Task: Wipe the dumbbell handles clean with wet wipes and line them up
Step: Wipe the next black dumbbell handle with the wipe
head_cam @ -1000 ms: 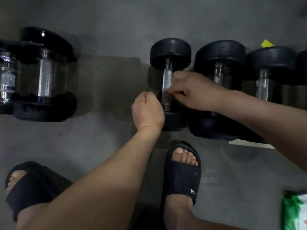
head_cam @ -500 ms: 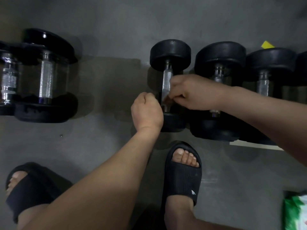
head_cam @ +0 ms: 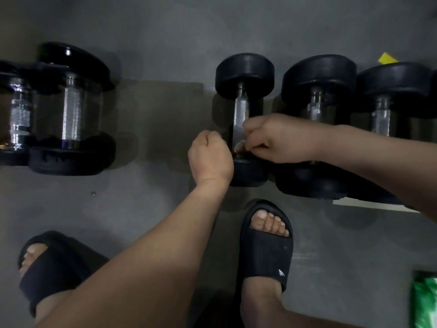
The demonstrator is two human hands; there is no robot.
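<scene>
A black dumbbell with a knurled metal handle (head_cam: 241,110) lies on the grey floor, its handle running away from me. My right hand (head_cam: 279,138) grips the near end of that handle, pinching a pale wet wipe (head_cam: 239,146) against the metal. My left hand (head_cam: 210,155) is curled into a fist and rests against the dumbbell's near head (head_cam: 250,174); nothing shows inside it. Two larger dumbbells (head_cam: 319,76) (head_cam: 392,79) lie side by side just right of it, partly hidden by my right forearm.
Two shiny dumbbells (head_cam: 71,110) (head_cam: 19,114) lie apart at the far left. A green wipes pack (head_cam: 424,301) sits at the lower right edge. My feet in black slides (head_cam: 267,247) (head_cam: 47,263) stand close below. A yellow scrap (head_cam: 387,58) lies behind the right-hand dumbbells.
My right hand has slid the wipe down the handle toward the near head. My left fist has stayed in place.
</scene>
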